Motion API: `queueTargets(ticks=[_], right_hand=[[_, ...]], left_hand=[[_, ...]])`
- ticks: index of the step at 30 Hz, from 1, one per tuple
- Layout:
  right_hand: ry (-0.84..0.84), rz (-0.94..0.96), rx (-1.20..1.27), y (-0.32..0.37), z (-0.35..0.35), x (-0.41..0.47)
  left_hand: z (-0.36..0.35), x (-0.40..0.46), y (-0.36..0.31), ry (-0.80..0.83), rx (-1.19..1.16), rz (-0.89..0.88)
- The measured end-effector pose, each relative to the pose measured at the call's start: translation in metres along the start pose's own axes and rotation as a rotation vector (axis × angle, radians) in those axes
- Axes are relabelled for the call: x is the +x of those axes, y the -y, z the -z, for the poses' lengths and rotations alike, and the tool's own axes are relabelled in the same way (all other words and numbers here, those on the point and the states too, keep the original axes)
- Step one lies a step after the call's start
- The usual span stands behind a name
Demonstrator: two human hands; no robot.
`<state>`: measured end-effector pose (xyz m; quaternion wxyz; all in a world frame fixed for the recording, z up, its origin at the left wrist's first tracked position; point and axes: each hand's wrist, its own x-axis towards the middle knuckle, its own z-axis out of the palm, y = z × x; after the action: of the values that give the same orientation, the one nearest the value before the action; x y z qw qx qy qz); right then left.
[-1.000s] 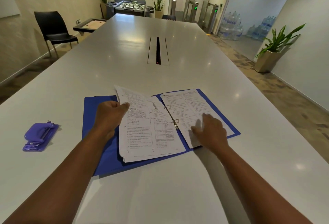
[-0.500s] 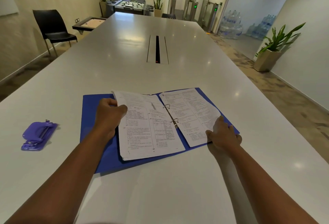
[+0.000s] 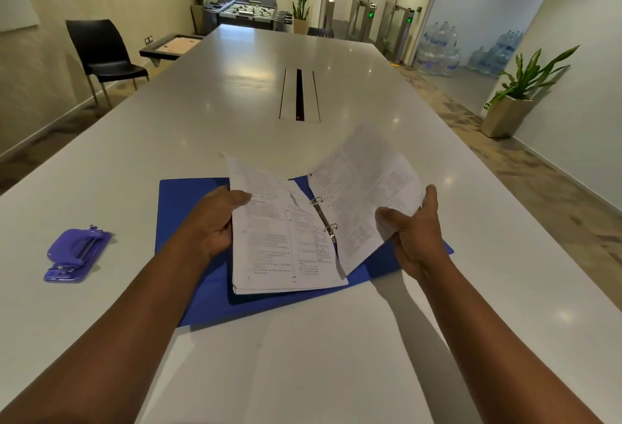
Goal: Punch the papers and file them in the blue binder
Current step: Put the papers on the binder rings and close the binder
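The white table (image 3: 336, 93) is carrying the open blue binder (image 3: 188, 208) beneath both hands. The left hand (image 3: 215, 221) is gripping the left papers (image 3: 276, 248); the right hand (image 3: 417, 231) is pinching a lifted sheet (image 3: 363, 188). The purple punch (image 3: 77, 255) is lying well left of the left hand.

Both bare forearms reach forward over the blue binder (image 3: 188, 208).
Left hand (image 3: 215, 221) grips the left-side pages; right hand (image 3: 415, 231) pinches a lifted sheet at the binder's right.
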<state>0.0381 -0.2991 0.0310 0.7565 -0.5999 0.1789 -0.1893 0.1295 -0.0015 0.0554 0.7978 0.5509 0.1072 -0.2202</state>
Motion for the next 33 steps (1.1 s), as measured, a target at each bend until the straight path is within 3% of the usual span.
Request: queueTargets(ticks=[6,10,20,24,30,33], right_hand=[[0.194,0.017,-0.067,0.011,-0.019,-0.014],[0.229,-0.015,-0.141,0.014,-0.024,-0.023],[0.298,-0.129,-0.044,0.024,-0.003,-0.028],[0.427,0.006,-0.166,0.026,0.012,-0.026],[0.266,0.075,-0.270,0.017,0.034,-0.017],[0.112,0.005,-0.287,0.003,0.046,-0.005]], left_hand=[[-0.015,0.007,-0.009,0.084,-0.068,-0.071],[-0.038,0.010,-0.009,0.142,-0.083,-0.082],[-0.124,0.013,0.002,0.197,-0.152,-0.089],[-0.147,0.017,0.011,0.191,-0.181,-0.086],[-0.164,0.019,0.039,0.285,-0.105,-0.117],[-0.158,0.022,0.056,0.118,0.186,-0.300]])
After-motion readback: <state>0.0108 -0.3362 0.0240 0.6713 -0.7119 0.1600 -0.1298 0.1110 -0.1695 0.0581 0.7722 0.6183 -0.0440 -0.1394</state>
